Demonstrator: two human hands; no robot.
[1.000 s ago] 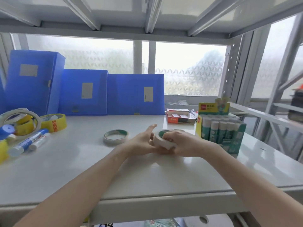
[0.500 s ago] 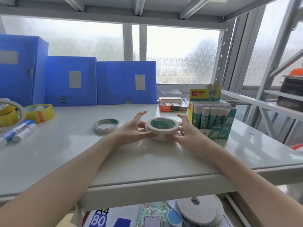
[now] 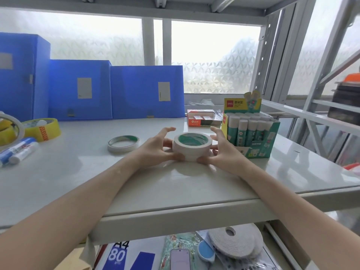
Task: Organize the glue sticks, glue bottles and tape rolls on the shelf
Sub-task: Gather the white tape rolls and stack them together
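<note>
Between both hands: stacked tape rolls [image 3: 191,148], flat on shelf [image 3: 175,191], axis upright. Left hand [image 3: 155,148], right hand [image 3: 224,152] spread, fingertips pressing stack's opposite sides. Thin roll [image 3: 123,143] nearer left.

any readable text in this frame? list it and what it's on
"deli": glue stick box, header card; the Chinese characters beside it are too small to read surely.
"A4" and "80": paper ream on the lower shelf.
Orange box, yellow tape roll, glue bottles, file box labels: blurred, unreadable.
</note>
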